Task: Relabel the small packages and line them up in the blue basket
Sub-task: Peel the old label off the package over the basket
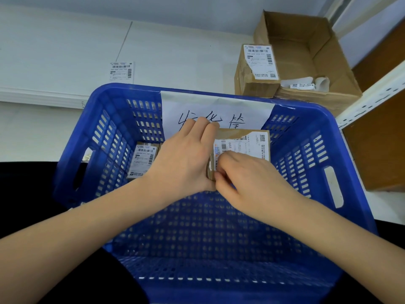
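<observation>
Small package (243, 142), torn label: inside blue basket (306, 137), gripped by left hand (186, 159) fingers; right hand (247, 174) fingertips pinch its label edge. Second labelled package (143, 160) left of left-hand fingers.

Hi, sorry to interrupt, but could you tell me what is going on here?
A person is working over the blue basket. The left hand holds a small cardboard package, and the right hand pinches at the edge of its label, which looks partly torn. Another labelled package already lies inside the basket.
</observation>
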Demonstrator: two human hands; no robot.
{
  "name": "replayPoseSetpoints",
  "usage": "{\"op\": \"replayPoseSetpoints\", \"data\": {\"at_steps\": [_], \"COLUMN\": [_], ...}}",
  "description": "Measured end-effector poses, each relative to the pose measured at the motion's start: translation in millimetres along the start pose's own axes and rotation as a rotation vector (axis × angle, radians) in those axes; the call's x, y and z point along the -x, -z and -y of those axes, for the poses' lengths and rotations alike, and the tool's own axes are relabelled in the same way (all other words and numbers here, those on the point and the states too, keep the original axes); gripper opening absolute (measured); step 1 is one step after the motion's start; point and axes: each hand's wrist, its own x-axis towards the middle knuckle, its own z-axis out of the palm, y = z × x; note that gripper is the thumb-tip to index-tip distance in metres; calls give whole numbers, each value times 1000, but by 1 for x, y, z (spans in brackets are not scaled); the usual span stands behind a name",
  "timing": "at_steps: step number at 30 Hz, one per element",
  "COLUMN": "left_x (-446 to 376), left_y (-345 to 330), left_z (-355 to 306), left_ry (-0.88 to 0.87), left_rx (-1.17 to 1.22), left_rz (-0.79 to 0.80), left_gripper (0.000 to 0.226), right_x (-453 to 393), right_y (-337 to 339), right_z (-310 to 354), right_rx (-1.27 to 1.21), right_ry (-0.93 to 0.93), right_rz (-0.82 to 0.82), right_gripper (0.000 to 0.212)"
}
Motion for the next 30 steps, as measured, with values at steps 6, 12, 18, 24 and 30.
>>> {"op": "replayPoseSetpoints", "data": {"at_steps": [6,12,18,24,30], "left_x": [1,-1,-1,2,0], "left_y": [-2,1,4,3,2], "left_z": [-2,1,0,-5,-9], "left_ry": [1,5,-1,40,56], "left_rx": [-11,17,-24,-29,0], "left_rz": [-51,-82,-73,-31,-85], "left_gripper": [58,75,76,78,71], "right_x": [-4,-1,-1,-3,-5], "right_y": [-9,-7,-6,-12,-12], "right_z": [3,-5,-3,-6,-7], "right_rx": [43,-76,67,188,135], "right_ry": [68,17,47,187,142], "right_rz": [-158,-151,-194,-185,-178], "right_gripper": [15,17,27,14,16]}}
